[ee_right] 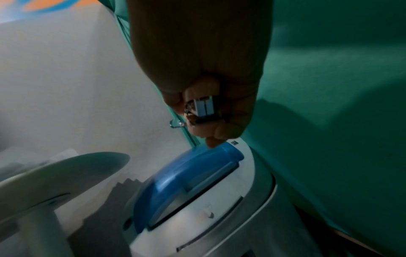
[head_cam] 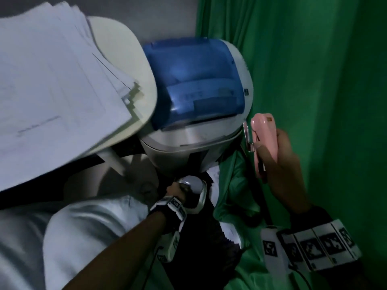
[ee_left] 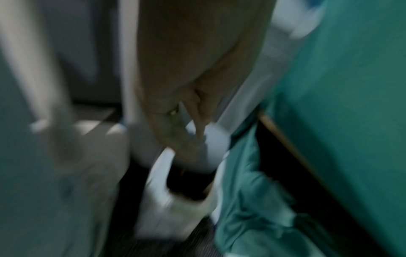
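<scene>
My right hand (head_cam: 272,160) is raised beside the bin and grips a pink stapler (head_cam: 264,139), whose metal base hangs open to the left. In the right wrist view my fingers (ee_right: 219,132) curl round the stapler's metal part (ee_right: 204,107). My left hand (head_cam: 176,191) reaches down low under the bin, and its fingers (ee_left: 197,125) curl over a white rounded object (head_cam: 193,183) (ee_left: 214,146) near the floor. That view is blurred, so what the object is cannot be told.
A white bin with a translucent blue lid (head_cam: 194,84) (ee_right: 186,179) stands in the middle. A stack of papers (head_cam: 52,80) lies on a cream round table (head_cam: 125,49) at left. Green cloth (head_cam: 314,80) hangs at right and bunches on the floor.
</scene>
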Tool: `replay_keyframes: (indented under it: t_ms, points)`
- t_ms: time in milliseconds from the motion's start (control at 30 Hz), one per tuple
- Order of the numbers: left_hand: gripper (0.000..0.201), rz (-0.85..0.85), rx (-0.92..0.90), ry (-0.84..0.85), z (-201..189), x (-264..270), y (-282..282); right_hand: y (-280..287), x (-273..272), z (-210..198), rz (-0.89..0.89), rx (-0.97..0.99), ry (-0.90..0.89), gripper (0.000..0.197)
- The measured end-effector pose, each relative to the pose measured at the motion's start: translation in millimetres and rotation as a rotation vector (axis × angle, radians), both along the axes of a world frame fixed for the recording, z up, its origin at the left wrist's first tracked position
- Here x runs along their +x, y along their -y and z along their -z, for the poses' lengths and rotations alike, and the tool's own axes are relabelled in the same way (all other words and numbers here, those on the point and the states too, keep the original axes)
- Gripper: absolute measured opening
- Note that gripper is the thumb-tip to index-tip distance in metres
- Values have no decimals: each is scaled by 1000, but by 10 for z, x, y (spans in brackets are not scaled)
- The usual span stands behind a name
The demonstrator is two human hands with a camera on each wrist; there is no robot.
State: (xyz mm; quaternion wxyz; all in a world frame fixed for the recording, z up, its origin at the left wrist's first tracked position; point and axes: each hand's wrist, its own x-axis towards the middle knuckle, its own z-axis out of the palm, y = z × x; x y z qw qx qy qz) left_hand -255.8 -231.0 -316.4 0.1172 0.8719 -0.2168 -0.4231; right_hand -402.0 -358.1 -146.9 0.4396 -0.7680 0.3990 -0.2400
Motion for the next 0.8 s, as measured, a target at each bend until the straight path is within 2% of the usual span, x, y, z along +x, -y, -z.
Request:
replay_keyframes:
  t_ms: [67,133,200,267,333,400,433,467,533,567,633,700,767,800]
  points:
    - [38,124,-84,12,-377,-54,18,-49,83,-119,13,2,16,24]
    - [16,289,-115,49,-833,-148,-38,-155,286,-338,-25,34,60,26]
    - [26,530,-146,134,-1343,-224,-195,-270,567,-597,-98,2,110,23]
    - [31,653,-166,99,-1971,-234,-500,-426,898,-888,-159,-43,140,16]
    - [29,624,-336,-139,-2620,-59,-917,-575,1268,-1153,-180,62,174,15]
    - [20,409,-562,-372,-3213,300,-1413,-719,1646,-1389,-228,185,149,17]
    - [18,263,-638,-351,-3424,531,-1648,-784,1833,-1497,-259,222,127,18]
    - [18,103,-704,-250,-3563,766,-1863,-838,2003,-1595,-303,251,109,20]
    - [18,-185,-776,106,-3621,1277,-2210,-966,2301,-1748,-401,303,27,21]
    - [18,-316,-748,280,-3545,1533,-2322,-1029,2429,-1791,-451,332,-17,19]
    - [28,-480,-563,466,-3281,1985,-2415,-1165,2638,-1788,-499,340,-117,15]
    - [46,-532,-353,405,-2979,2262,-2369,-1242,2796,-1669,-483,287,-236,15]
    - [61,-532,-312,305,-2758,2350,-2281,-1308,2890,-1527,-488,344,-342,25]
    - [62,-542,-345,286,-2695,2344,-2237,-1334,2912,-1447,-505,347,-388,35]
